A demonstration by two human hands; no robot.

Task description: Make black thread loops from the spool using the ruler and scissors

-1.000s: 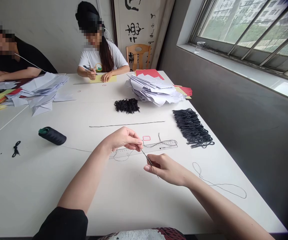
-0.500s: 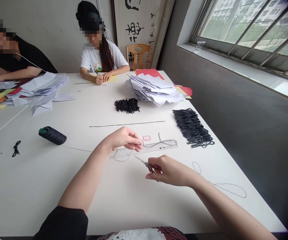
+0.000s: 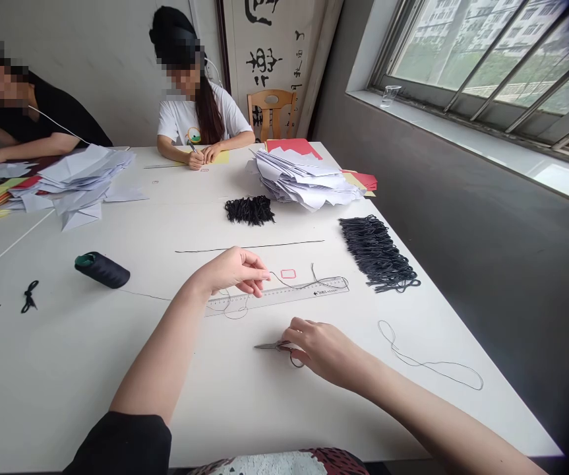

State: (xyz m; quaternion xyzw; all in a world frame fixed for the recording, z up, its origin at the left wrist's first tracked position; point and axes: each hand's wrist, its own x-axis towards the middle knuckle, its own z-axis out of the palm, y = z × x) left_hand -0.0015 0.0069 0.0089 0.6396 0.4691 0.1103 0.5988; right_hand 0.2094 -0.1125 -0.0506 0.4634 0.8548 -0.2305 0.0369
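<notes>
My left hand rests over the upper edge of a clear plastic ruler, its fingertips pinched on a thin dark thread that runs off to the right along the ruler. My right hand is lower on the white table, apart from the ruler. It holds small steel scissors low against the tabletop, blades pointing left, with the handle mostly hidden under my fingers. A small red-outlined square lies just above the ruler.
Black cord loops lie to the right, with a smaller bundle and a white paper stack beyond. A black thread spool lies left. Two co-workers sit at the far table end among folded papers.
My right hand has moved down and left, and the scissors have swung from a diagonal to lying nearly flat, pointing left. My left hand has shifted slightly left along the ruler.
</notes>
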